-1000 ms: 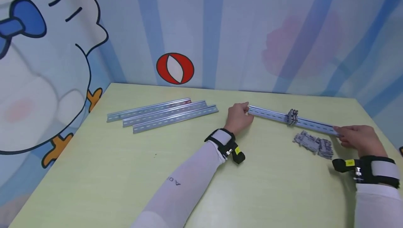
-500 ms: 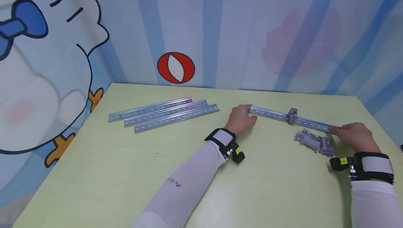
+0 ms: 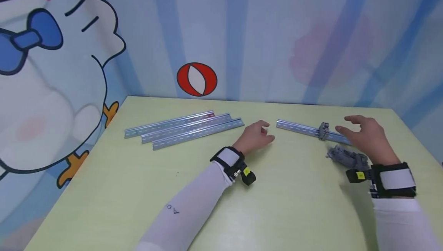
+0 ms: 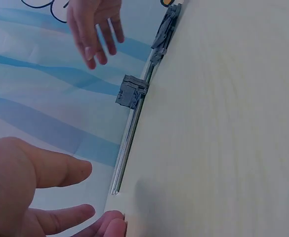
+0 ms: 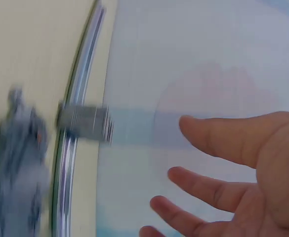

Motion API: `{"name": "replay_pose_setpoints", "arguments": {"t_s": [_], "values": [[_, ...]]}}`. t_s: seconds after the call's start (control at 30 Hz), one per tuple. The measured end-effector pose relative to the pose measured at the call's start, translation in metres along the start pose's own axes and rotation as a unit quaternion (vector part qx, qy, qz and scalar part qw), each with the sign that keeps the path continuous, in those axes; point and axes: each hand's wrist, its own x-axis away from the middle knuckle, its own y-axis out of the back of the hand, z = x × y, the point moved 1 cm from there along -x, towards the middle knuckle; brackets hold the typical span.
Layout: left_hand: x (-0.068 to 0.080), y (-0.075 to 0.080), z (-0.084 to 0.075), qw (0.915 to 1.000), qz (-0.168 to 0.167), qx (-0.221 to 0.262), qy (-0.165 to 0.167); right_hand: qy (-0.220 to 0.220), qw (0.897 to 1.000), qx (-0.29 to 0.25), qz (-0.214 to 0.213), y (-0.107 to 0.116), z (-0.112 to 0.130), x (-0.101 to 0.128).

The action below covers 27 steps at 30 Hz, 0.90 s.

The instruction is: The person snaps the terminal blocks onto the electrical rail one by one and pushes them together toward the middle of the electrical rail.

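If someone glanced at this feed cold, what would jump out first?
Probably the two open hands: the left hand sits just off the near end of the rail with grey clips, the right hand hovers over its far end. Three bare rails lie side by side further left.

What I can't see well from here

My right hand [image 3: 368, 135] covers the far end of the rail [image 3: 301, 128], so I can't tell where it stops. The pile of gray clips [image 3: 346, 158] is partly behind my wrist camera, and I can't count them. In the right wrist view the clips [image 5: 20, 163] and the clip on the rail [image 5: 85, 121] are smeared. My left hand [image 4: 40, 192] is cut off by the picture's edge in the left wrist view.
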Motion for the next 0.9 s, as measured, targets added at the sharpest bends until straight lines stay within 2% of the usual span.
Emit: {"name": "replay_pose_setpoints", "arguments": {"t_s": [0.13,0.2,0.27,0.37,0.5,0.63,0.77,0.9], "values": [[0.018,0.012,0.017,0.9998,0.010,0.001,-0.017,0.057,0.997,-0.027,-0.037,-0.023,0.036,-0.005],[0.033,0.021,0.027,0.9996,0.011,0.008,-0.025,0.073,0.995,-0.053,-0.038,-0.038,0.055,-0.009],[0.050,0.032,0.038,0.9993,0.012,0.015,-0.031,0.081,0.993,-0.081,-0.021,-0.055,0.072,-0.014],[0.077,0.049,0.054,0.9989,0.007,0.029,-0.036,0.083,0.988,-0.129,0.028,-0.082,0.089,-0.023],[0.112,0.073,0.075,0.9983,-0.022,0.042,-0.036,0.061,0.976,-0.189,0.091,-0.120,0.102,-0.042],[0.139,0.092,0.096,0.9966,-0.059,0.053,-0.021,0.034,0.969,-0.218,0.113,-0.147,0.112,-0.061],[0.159,0.113,0.117,0.9924,-0.111,0.050,0.017,0.022,0.971,-0.212,0.108,-0.164,0.124,-0.076],[0.172,0.140,0.138,0.9829,-0.166,0.035,0.072,0.026,0.978,-0.188,0.089,-0.180,0.134,-0.092]]}}
